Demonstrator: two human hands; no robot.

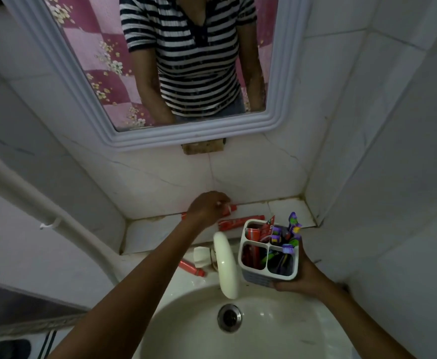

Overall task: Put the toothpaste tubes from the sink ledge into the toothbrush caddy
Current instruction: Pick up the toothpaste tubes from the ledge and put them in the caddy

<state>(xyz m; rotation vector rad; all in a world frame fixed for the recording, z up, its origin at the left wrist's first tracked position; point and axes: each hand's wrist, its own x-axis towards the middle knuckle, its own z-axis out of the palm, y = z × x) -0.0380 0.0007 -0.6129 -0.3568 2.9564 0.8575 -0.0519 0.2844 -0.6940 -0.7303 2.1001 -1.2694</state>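
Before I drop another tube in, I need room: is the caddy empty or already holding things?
Already holding things: the caddy shows red tubes and purple toothbrushes in its compartments.

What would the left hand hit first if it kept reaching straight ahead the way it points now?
Probably the tiled back wall. The left hand is closing on a red toothpaste tube lying where ledge meets wall, so little room seems left beyond it, though depth is hard to judge.

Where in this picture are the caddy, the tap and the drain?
caddy [248,274]: head view, on its white front wall.
tap [226,265]: head view, on the middle of its cream spout.
drain [229,318]: head view, on the metal ring in the basin.
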